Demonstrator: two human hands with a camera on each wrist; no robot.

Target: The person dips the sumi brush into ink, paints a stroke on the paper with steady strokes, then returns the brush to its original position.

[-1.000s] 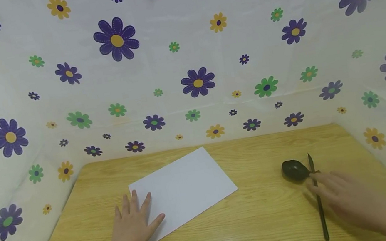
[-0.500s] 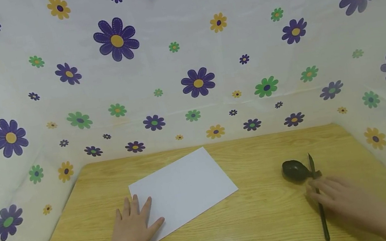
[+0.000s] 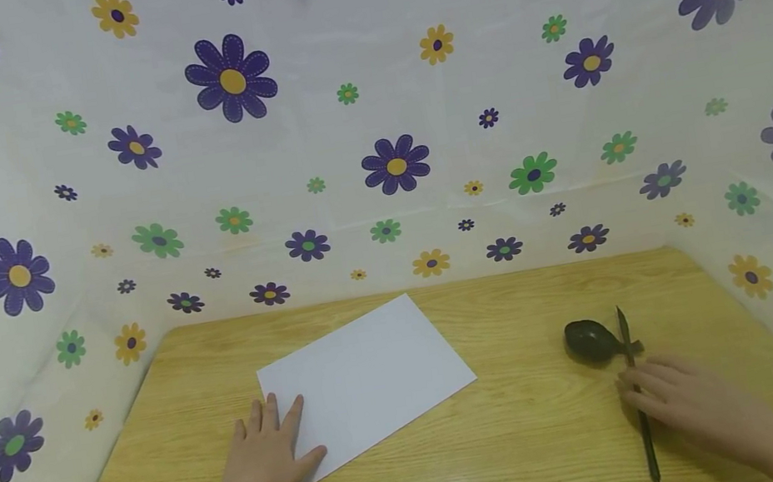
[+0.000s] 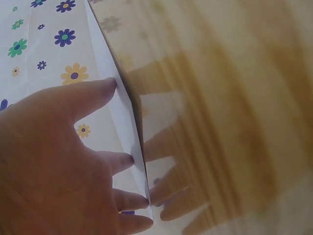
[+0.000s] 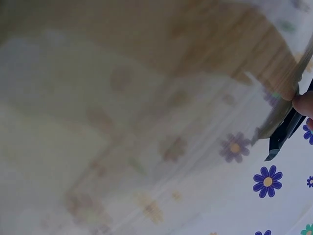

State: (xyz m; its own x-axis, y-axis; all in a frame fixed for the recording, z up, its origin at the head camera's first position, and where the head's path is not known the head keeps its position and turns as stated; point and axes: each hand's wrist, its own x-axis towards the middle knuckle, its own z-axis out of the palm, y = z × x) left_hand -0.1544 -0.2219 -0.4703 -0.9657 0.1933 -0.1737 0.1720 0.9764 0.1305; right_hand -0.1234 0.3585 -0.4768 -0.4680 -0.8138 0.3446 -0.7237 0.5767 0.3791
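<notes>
A white sheet of paper [image 3: 379,385] lies at a slant on the wooden table. My left hand [image 3: 262,463] rests on its left edge with spread fingers; in the left wrist view the left hand's fingertips [image 4: 127,159] touch the paper edge [image 4: 131,132]. On the right lies a dark, bulb-like thing [image 3: 590,341] with a narrow neck; its kind is unclear. A long, thin, dark stick with a pointed far end [image 3: 623,321] lies across that neck. My right hand [image 3: 692,399] lies over the stick's middle, fingers slightly bent, fingertips at it. In the right wrist view, a fingertip [image 5: 304,104] shows beside a dark object.
The wooden table [image 3: 509,441] reflects light near its front edge. White cloth with printed flowers [image 3: 340,139] stands behind the table and along both sides. The paper and the dark things lie well apart.
My right hand has drawn back slightly towards me along the stick, showing more of the bulb's neck. The left hand has slid back a little. Paper, bulb and stick stay nearly in place.
</notes>
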